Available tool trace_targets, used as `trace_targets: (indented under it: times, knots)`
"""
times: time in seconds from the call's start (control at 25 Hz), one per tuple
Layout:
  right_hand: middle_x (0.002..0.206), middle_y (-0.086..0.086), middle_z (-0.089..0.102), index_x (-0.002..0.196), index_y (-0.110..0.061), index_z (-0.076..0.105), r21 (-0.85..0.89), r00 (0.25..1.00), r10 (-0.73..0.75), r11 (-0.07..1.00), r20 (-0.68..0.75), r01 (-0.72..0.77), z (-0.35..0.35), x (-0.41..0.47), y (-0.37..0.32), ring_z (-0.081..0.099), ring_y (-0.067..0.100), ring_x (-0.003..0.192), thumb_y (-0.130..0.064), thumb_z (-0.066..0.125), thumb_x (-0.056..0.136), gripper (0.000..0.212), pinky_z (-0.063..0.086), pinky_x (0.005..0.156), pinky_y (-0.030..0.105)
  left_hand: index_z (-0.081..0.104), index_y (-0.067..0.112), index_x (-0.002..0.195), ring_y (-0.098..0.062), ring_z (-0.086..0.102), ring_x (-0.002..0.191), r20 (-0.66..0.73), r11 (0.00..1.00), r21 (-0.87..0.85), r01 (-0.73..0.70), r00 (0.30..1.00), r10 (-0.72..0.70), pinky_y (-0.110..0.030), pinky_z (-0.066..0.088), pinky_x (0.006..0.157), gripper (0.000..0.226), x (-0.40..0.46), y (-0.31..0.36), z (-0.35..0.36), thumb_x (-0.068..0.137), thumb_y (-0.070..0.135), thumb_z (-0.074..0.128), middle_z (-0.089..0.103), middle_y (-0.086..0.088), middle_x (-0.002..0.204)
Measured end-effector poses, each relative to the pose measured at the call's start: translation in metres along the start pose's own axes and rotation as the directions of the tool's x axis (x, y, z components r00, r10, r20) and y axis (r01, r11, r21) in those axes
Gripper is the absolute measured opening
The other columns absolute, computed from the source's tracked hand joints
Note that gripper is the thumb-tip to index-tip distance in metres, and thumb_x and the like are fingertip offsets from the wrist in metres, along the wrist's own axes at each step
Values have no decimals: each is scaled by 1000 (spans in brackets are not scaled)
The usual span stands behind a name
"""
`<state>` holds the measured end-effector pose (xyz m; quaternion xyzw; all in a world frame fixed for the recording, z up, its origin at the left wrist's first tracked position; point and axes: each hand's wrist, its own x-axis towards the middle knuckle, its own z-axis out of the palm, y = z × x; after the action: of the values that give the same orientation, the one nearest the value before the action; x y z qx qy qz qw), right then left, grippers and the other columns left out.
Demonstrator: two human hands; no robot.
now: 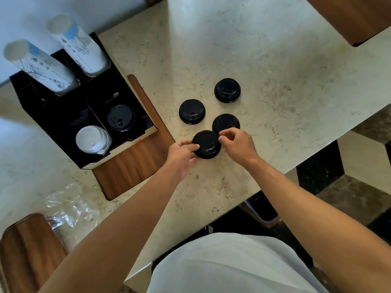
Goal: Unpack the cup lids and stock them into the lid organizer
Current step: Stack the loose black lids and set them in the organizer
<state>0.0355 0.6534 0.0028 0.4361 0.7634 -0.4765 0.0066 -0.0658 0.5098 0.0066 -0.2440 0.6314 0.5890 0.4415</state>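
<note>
Both hands grip one round black plastic lid (pixel 206 144) at the table's near edge: left hand (pixel 182 153) pinches its left rim, right hand (pixel 237 142) its right. Black compartmented lid organizer (pixel 53 123) holds some black lids (pixel 120 118) and white lids (pixel 93 139); three loose black lids (pixel 211 107) remain on the beige marble table (pixel 275 60). Stocking judged partway.

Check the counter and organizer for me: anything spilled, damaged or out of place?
Nothing spilled or visibly broken. Crumpled clear plastic wrap lies loose on the counter at near left. Three black lids sit scattered, unstacked; a fourth lid is in both hands' grip, left hand, right hand. The organizer looks orderly.
</note>
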Motion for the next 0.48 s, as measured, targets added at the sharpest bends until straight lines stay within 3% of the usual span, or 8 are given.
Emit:
trace_targets:
  times: [0.12, 0.2, 0.32, 0.48]
  knots:
    - [109, -1, 63, 118, -15, 70, -139, 978, -178, 977, -111, 162, -11, 18, 3, 59, 13, 98, -21, 69, 91, 28, 54, 91, 26, 63, 1, 108, -24, 77, 75, 19, 996, -86, 35, 999, -34, -36, 63, 67, 25, 3, 6, -2, 88, -12, 64, 78, -14, 89]
    - [123, 6, 53, 130, -16, 62, -301, 959, -276, 922, -66, 245, -16, 28, 9, 49, 21, 114, -25, 76, 84, 49, 47, 102, 29, 65, 1, 108, -24, 77, 79, 58, 991, -128, 42, 998, -35, -36, 64, 71, 24, 3, 8, -6, 87, -11, 64, 79, -11, 84]
    - [145, 12, 42, 146, -20, 47, -445, 956, -278, 848, 90, 289, -17, 40, 15, 40, 32, 131, -33, 84, 76, 81, 42, 113, 41, 63, 3, 113, -26, 77, 86, 69, 983, -179, 45, 997, -33, -41, 62, 83, 30, 7, 11, -15, 86, -8, 66, 79, -10, 86]
    - [146, 11, 43, 150, -18, 42, -428, 958, -271, 857, 98, 286, -8, 45, 15, 39, 32, 133, -33, 84, 78, 85, 44, 113, 45, 62, 6, 116, -29, 75, 94, 55, 977, -205, 59, 997, -49, -49, 58, 93, 32, 12, 11, -23, 87, -6, 67, 79, -10, 90]
